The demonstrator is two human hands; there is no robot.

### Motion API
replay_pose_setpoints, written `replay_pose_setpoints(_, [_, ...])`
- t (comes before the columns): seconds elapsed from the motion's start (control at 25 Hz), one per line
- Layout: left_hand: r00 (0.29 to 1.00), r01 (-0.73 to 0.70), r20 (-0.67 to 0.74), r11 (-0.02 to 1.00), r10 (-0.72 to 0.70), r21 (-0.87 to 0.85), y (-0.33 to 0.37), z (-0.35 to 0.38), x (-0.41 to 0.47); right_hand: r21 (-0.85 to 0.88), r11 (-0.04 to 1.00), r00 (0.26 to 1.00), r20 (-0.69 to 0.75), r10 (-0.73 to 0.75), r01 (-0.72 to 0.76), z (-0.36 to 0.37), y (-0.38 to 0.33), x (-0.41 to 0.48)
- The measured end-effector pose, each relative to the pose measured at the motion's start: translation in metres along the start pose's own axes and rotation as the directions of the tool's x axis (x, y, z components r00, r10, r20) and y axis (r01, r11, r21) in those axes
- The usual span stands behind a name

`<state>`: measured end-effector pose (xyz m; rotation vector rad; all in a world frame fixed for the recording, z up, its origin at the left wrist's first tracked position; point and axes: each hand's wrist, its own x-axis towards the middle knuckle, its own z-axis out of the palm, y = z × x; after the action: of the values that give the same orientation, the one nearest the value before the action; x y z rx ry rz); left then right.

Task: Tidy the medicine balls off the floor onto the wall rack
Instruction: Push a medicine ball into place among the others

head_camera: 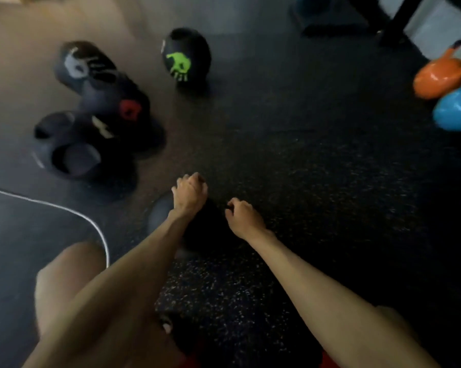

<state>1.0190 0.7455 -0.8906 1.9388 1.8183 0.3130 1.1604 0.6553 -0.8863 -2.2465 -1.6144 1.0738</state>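
A black medicine ball (205, 231) lies on the dark rubber floor right in front of me, mostly covered by my arms. My left hand (190, 194) curls over its far left side and my right hand (244, 215) curls on its right edge; both seem to grip it, though the view is blurred. Farther off lie a ball with a green mark (186, 55), one with a white mark (84, 65), one with a red mark (117, 105) and one with grip recesses (74, 154). The wall rack is out of view.
An orange kettlebell (440, 77) and a blue kettlebell (456, 110) stand at the right edge. A white cord (64, 208) curves over the floor on the left. A black frame leg (399, 18) and a teal box (314, 4) are at the top. My bare knee (70, 274) is low left.
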Motion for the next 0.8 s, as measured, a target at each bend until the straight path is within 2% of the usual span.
replay_pose_setpoints(0.08, [0.995,0.1,0.005,0.994,-0.1,0.035,-0.049,-0.012,0.005,0.009,1.0,0.999,0.044,-0.012,0.012,0.045,-0.043,0.012])
replay_pose_setpoints(0.2, [0.949,0.283,0.141,0.959,-0.283,0.016,-0.101,-0.015,0.013,-0.019,0.995,0.99,0.105,0.097,-0.096,0.091,-0.079,0.024])
replay_pose_setpoints(0.36, [0.894,0.389,0.313,0.903,-0.32,-0.185,-0.121,-0.005,0.026,0.065,0.981,0.979,0.104,0.178,-0.185,0.099,-0.092,0.049])
replay_pose_setpoints(0.48, [0.888,0.331,0.395,0.924,-0.236,-0.19,-0.108,-0.007,0.044,0.194,0.941,0.96,0.087,0.265,-0.277,0.083,-0.089,0.075])
replay_pose_setpoints(0.6, [0.908,0.243,0.406,0.92,-0.104,-0.309,-0.106,-0.014,0.059,0.334,0.861,0.918,0.033,0.395,-0.382,0.063,-0.074,0.109])
replay_pose_setpoints(0.72, [0.933,0.128,0.36,0.947,-0.014,-0.295,-0.097,-0.009,0.073,0.455,0.775,0.869,-0.003,0.495,-0.439,0.045,-0.038,0.15])
replay_pose_setpoints(0.8, [0.942,0.05,0.333,0.96,0.046,-0.275,-0.081,0.003,0.085,0.52,0.727,0.857,0.021,0.515,-0.449,0.029,-0.012,0.173])
